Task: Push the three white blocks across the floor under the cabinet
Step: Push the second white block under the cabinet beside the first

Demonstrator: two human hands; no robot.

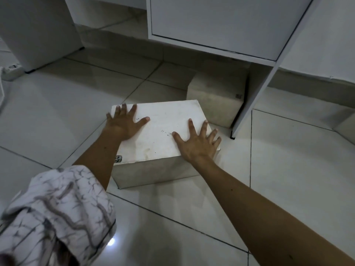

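White block [161, 131] under both flat hands nearly abuts another block [215, 98].

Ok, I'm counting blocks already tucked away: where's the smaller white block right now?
In the head view the smaller white block sits right of centre, under the cabinet, beside its side panel, just beyond the larger block both hands press.

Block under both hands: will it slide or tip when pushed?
The white block looks low and wide with flat faces, so tipping seems unlikely. The glossy floor tiles probably let it slide. Left hand and right hand press flat on top, suggesting it is rigid.
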